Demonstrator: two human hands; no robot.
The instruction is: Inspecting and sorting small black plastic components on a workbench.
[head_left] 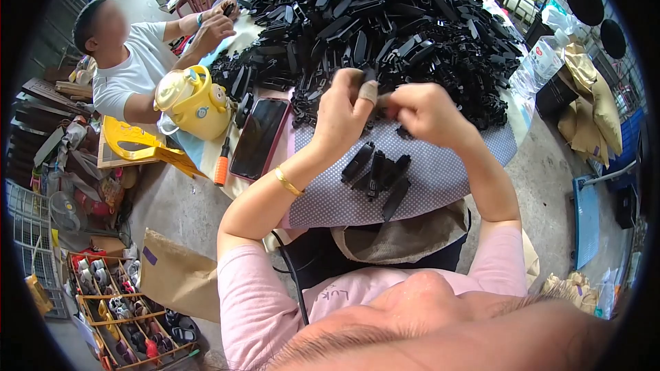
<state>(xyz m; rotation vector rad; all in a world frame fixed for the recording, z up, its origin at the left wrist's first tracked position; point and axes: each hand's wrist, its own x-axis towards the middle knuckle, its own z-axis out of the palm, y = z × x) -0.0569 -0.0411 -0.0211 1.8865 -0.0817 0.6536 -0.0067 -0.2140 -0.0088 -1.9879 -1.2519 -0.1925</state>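
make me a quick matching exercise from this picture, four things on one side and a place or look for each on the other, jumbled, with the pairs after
1. phone
2. jug
3. bangle
4. pile of black parts

A. heaped in front of the left hand and right hand
B. circling the left forearm
C. dark screen facing up
D. yellow, near the co-worker

Pairs: 1-C, 2-D, 3-B, 4-A

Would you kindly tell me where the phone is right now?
In the head view, the phone lies left of centre, between the orange-handled tool and the person's left forearm.
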